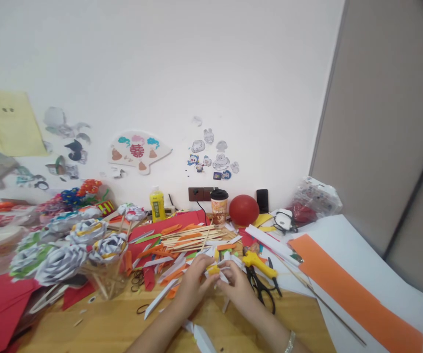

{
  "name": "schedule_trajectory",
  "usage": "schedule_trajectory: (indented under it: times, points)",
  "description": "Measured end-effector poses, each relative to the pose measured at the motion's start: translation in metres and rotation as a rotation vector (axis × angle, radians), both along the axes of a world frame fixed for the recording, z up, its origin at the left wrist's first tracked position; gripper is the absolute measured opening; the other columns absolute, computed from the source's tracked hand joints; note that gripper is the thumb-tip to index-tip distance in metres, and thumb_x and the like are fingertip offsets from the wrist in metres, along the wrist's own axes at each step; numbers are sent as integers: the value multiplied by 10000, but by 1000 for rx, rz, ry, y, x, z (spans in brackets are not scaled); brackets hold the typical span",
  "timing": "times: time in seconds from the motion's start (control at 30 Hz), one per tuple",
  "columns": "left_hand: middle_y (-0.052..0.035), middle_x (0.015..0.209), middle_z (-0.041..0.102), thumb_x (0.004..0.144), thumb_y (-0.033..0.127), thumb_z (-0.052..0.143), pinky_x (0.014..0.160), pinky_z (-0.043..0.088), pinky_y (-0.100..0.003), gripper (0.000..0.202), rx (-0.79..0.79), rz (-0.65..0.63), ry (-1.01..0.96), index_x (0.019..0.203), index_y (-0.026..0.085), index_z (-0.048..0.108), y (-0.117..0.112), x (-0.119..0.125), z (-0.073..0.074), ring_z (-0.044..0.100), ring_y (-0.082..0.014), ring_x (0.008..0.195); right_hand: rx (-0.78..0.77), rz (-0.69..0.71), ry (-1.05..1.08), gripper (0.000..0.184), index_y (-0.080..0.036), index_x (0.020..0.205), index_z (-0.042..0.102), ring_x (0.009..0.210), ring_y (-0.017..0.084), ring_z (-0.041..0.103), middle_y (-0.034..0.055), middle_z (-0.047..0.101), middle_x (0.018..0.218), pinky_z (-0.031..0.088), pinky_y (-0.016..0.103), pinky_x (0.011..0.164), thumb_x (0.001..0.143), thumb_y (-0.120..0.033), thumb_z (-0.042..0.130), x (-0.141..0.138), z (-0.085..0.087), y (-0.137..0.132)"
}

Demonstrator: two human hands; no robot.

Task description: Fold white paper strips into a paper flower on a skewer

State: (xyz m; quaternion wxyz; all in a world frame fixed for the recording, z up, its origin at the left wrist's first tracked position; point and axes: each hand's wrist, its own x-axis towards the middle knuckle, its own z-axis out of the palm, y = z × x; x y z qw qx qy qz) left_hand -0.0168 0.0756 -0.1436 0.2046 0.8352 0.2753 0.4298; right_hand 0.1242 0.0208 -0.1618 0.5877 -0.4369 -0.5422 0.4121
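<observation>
Near the middle of the table, my left hand point(196, 282) and my right hand point(238, 287) come together around a small folded paper piece point(213, 269). It is yellow and white. Fingers of both hands are closed on it from either side, and they cover part of it. Folded paper strips point(176, 262) in white, orange and green lie scattered just beyond my left hand. Beside my right hand are a yellow glue gun point(258, 264) and black-handled scissors point(262, 290).
Wooden sticks point(189, 239) lie in a pile behind the hands. Paper flowers point(62, 262) stand at the left. A lidded cup point(219, 206), a yellow bottle point(157, 204) and a red balloon point(244, 210) line the wall. Orange paper point(358, 294) lies on white sheets at right.
</observation>
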Motion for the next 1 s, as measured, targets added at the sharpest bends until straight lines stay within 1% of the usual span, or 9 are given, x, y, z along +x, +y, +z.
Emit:
schedule_trajectory:
  times: [0.1, 0.23, 0.33, 0.47, 0.6, 0.67, 0.8, 0.9, 1.0]
  points:
    - [-88, 1014, 615, 774, 271, 538, 849, 454, -375, 234, 17, 7, 26, 995, 203, 576, -1, 0, 2, 558, -225, 976, 48, -36, -33, 204, -180, 903, 490, 799, 171, 586, 27, 607, 830, 430, 272, 674, 717, -230, 557, 3, 5, -2]
    - [-99, 1124, 572, 813, 269, 487, 901, 423, -383, 314, 7, -19, 58, 1121, 215, 498, -6, 0, 3, 515, -220, 1059, 50, -50, -7, 232, -171, 909, 515, 742, 169, 580, 34, 595, 794, 441, 283, 664, 771, -357, 530, 8, 5, -1]
    - [-102, 1156, 538, 810, 266, 498, 900, 424, -371, 388, -21, -25, 76, 1183, 211, 406, -9, 0, -1, 502, -208, 1069, 57, -114, -45, 287, -169, 892, 529, 728, 171, 565, 33, 583, 785, 445, 281, 651, 767, -427, 533, 11, 1, 2]
    - [-102, 1164, 523, 797, 254, 516, 883, 433, -358, 365, -12, -46, 87, 1145, 211, 418, -7, 0, -7, 507, -209, 1049, 51, -154, -69, 271, -179, 827, 533, 742, 174, 543, 24, 562, 785, 440, 277, 659, 769, -444, 513, 13, -2, 5]
    - [-99, 1157, 541, 798, 256, 518, 907, 416, -366, 342, 7, -62, 92, 1130, 211, 450, -4, 1, -7, 496, -215, 1074, 24, -203, -104, 269, -193, 807, 555, 790, 195, 539, 31, 567, 807, 441, 288, 684, 773, -453, 497, 14, -3, 7]
    - [-91, 1132, 556, 795, 244, 527, 906, 415, -357, 322, -4, -69, 95, 1109, 209, 467, -4, 1, -6, 507, -205, 1055, 14, -180, -92, 280, -196, 814, 546, 783, 194, 542, 31, 566, 807, 444, 280, 658, 761, -468, 510, 14, -2, 6]
    - [-69, 1045, 583, 788, 230, 548, 872, 426, -327, 260, -27, -94, 94, 1043, 200, 508, -6, 1, -2, 537, -183, 977, -32, -72, -44, 336, -197, 825, 492, 637, 153, 530, -16, 518, 662, 417, 248, 559, 720, -511, 553, 10, 3, 3]
    - [-57, 962, 595, 781, 236, 562, 808, 446, -307, 233, -43, -97, 111, 1007, 189, 527, -7, 1, 0, 555, -174, 891, -40, -51, -38, 364, -192, 820, 482, 618, 143, 521, -25, 509, 647, 401, 241, 555, 702, -525, 567, 9, 4, 2]
    - [-49, 918, 598, 779, 244, 567, 771, 452, -295, 217, -51, -96, 118, 985, 184, 541, -8, 1, 0, 557, -168, 842, -29, -48, -47, 349, -192, 802, 484, 631, 143, 520, -21, 513, 661, 402, 246, 572, 710, -518, 565, 11, 1, 4]
